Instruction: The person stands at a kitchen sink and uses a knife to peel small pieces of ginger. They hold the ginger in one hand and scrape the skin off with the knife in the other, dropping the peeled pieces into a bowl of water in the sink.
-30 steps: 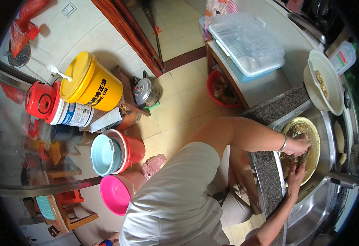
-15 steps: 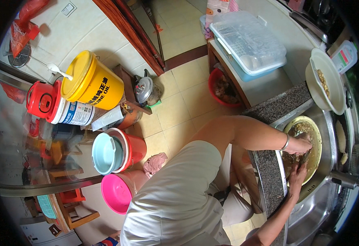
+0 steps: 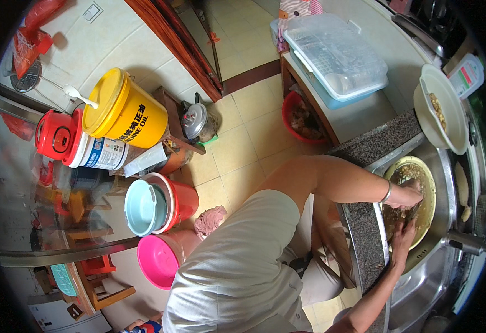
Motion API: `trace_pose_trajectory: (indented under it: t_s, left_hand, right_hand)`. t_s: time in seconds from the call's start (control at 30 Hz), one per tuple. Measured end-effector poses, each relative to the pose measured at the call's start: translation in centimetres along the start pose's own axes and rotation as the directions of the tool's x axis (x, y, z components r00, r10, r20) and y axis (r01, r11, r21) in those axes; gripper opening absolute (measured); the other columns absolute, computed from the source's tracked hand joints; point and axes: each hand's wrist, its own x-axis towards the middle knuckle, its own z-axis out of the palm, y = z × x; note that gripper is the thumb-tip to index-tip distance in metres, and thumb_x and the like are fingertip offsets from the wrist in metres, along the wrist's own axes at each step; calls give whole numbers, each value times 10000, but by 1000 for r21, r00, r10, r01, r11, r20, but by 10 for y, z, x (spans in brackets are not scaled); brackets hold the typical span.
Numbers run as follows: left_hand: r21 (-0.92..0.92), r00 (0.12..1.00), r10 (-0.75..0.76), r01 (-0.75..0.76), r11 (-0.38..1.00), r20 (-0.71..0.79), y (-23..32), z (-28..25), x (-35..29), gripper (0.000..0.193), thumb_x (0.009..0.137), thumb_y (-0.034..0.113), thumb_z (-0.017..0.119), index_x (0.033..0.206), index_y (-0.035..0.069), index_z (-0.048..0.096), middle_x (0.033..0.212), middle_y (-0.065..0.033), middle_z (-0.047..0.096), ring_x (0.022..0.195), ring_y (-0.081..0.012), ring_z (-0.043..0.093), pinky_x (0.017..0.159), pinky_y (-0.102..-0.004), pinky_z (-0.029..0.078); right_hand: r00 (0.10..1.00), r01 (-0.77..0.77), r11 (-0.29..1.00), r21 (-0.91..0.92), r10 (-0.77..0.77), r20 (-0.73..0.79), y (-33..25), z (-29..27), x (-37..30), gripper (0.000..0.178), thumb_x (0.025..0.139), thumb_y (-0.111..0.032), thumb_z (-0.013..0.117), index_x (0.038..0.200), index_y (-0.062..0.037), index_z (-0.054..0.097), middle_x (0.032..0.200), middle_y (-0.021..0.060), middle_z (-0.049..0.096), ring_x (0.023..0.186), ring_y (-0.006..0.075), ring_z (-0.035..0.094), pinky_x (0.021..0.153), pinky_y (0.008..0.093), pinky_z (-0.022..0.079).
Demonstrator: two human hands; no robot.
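Here, both hands worked inside a wide yellow-rimmed basin that sat in the steel sink, just beyond the speckled granite tabletop. The left hand, a thin bangle at its wrist, lay on the brownish food scraps in the basin, fingers curled down into the mess; whether its grip was clamped on anything I could not tell. The right hand came up from the lower edge and rested at the near rim of the basin, fingers bent toward the same scraps, and its grip was likewise too small and hidden to judge. The two hands lay close together (nearly touching over the middle of the basin).

Above the basin, a white bowl holding some bits of food leaned at the sink's far edge, with a plastic bottle just beside it. A clear lidded box stood on a low stand further off, and a red tub sat on the tiled floor beneath it. Well apart on the left stood a yellow bucket, a red rice cooker, a red pail with a pale blue lid and a pink pail.
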Motion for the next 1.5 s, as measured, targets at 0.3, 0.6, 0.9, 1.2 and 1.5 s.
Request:
trace_pose_trajectory:
  t_s: [0.3,0.6,0.9,1.2,1.5]
  left_hand:
    - [-83,998,0,6,997,70,1,-1,-5,100,825,149,538,872,67,507,601,-36,516,437,-133,445,381,-314,319]
    - [-20,995,14,-12,1000,98,-13,1,14,156,815,164,540,934,64,553,617,-39,548,462,-148,499,397,-322,355]
    - [-40,998,15,-13,999,60,-16,3,16,213,949,239,469,985,54,568,640,-45,571,460,-160,514,392,-315,370]
    - [-109,999,5,1,994,54,-12,2,12,217,971,234,441,958,33,520,641,-40,549,453,-139,500,355,-289,348]
    - [-130,996,31,-20,991,82,-14,0,14,190,930,228,493,933,39,515,631,-33,541,457,-125,491,355,-280,348]
  right_hand:
    - [992,-115,992,47,112,57,3,-2,1,299,977,-82,498,1227,82,501,1074,239,610,926,316,573,859,382,454]
    - [999,44,997,-57,-45,-3,16,1,0,296,947,-32,495,1229,57,483,891,106,557,723,180,473,662,339,435]
    - [1000,30,998,-61,-30,0,16,2,0,346,954,-46,498,1290,27,465,857,96,538,677,172,468,615,335,426]
    - [1000,27,994,-105,-27,6,19,2,1,336,968,-64,499,1293,18,473,828,91,545,679,174,476,623,344,430]
    - [999,39,993,-107,-41,-15,7,2,1,349,976,-79,505,1303,37,466,935,125,584,761,205,502,700,356,448]
